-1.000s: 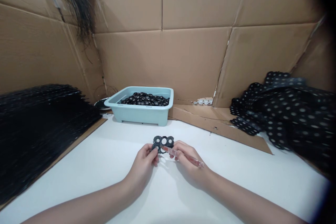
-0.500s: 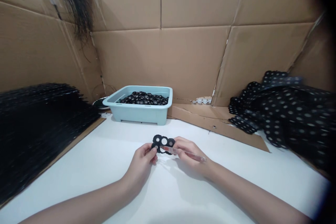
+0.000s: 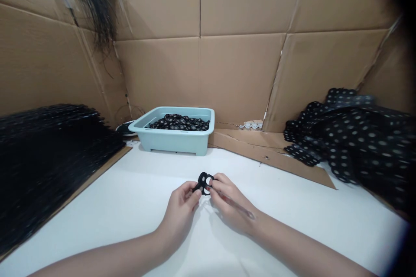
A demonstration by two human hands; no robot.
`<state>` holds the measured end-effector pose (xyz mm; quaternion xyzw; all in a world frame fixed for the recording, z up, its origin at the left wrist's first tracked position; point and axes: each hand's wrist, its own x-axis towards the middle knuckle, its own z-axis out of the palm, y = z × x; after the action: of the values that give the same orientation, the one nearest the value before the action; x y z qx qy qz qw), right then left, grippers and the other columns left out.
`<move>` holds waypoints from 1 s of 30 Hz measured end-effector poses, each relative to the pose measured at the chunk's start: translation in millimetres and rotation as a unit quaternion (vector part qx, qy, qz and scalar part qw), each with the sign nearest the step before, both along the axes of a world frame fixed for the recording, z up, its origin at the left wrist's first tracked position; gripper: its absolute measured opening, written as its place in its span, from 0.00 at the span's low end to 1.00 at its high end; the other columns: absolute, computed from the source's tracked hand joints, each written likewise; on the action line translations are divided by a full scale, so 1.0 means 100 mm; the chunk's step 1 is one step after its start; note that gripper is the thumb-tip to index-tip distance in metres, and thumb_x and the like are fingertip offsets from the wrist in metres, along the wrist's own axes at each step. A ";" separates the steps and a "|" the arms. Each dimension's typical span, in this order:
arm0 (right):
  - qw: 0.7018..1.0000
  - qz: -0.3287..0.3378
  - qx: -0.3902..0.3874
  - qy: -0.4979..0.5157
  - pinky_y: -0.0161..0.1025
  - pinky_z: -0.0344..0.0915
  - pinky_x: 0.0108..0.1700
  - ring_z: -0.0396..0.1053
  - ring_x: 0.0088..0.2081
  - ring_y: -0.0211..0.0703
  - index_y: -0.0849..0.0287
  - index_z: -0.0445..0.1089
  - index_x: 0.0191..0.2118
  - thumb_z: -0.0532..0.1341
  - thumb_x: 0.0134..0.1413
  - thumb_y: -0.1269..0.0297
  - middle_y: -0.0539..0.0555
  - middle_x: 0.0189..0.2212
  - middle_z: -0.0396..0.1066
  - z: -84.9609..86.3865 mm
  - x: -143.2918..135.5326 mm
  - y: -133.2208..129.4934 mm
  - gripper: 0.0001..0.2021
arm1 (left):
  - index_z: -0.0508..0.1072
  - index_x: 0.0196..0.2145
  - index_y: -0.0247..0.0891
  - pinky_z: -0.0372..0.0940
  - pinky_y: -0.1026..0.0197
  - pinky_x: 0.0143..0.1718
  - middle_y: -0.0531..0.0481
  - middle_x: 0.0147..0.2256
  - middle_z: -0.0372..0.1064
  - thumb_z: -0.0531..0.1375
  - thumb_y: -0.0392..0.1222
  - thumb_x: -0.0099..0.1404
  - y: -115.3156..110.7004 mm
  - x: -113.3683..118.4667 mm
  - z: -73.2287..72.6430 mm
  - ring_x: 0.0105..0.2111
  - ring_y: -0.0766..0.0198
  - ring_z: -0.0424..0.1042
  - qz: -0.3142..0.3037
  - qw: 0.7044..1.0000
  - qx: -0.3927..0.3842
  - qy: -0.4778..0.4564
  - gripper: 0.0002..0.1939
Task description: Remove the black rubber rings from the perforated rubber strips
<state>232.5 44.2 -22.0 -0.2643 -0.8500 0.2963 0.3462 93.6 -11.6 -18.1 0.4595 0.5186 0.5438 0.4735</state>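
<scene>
A small black lace piece (image 3: 203,177) with round holes is held up over the white table (image 3: 182,242). Some of its rounds are open and show white; others look filled with sheer dark fabric. My left hand (image 3: 180,207) is closed, pinching the piece's left edge between thumb and fingers. My right hand (image 3: 231,203) grips a slim tool with a clear handle (image 3: 243,211), which lies back across the palm. The fingers of that hand also touch the right edge of the lace, and the tool's tip is hidden there.
Behind my hands stands a light blue plastic basin (image 3: 172,142) holding many black lace pieces (image 3: 182,122). A tall stack of black material (image 3: 55,164) fills the left side. Black dotted lace (image 3: 354,138) is heaped at right. Cardboard walls (image 3: 240,73) enclose the table.
My right hand has turned and closed in on the lace's right edge; the tool's tip, visible before over the piece, is now hidden. The piece looks narrower and more folded. My left hand moved slightly right.
</scene>
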 end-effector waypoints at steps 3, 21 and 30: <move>0.999 -0.039 0.031 0.009 0.34 0.56 0.35 0.58 0.34 0.38 0.61 0.56 0.24 0.47 0.56 0.72 0.52 0.30 0.56 -0.01 -0.04 -0.01 0.10 | 0.65 0.29 0.36 0.50 0.70 0.25 0.56 0.22 0.55 0.54 0.39 0.58 0.00 0.00 0.00 0.23 0.71 0.51 -0.012 1.000 -0.005 -0.016 0.04; 0.948 0.029 -0.281 0.148 0.33 0.57 0.32 0.62 0.33 0.38 0.61 0.68 0.33 0.51 0.53 0.66 0.53 0.37 0.65 0.06 0.08 0.05 0.10 | 0.62 0.31 0.38 0.53 0.69 0.22 0.56 0.22 0.59 0.55 0.46 0.58 0.08 -0.02 -0.06 0.21 0.71 0.57 0.034 0.999 -0.008 -0.025 0.09; 0.948 0.042 -0.282 0.140 0.35 0.58 0.34 0.63 0.34 0.39 0.63 0.68 0.30 0.51 0.53 0.64 0.55 0.39 0.63 0.04 0.08 0.04 0.11 | 0.66 0.30 0.36 0.56 0.68 0.25 0.51 0.28 0.64 0.55 0.45 0.57 0.07 -0.01 -0.03 0.27 0.67 0.62 0.012 0.999 -0.018 -0.036 0.09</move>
<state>240.1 48.6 -18.2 -0.2713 -0.6851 0.5721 0.3601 92.2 -4.5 -20.6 0.4248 0.5162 0.5563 0.4936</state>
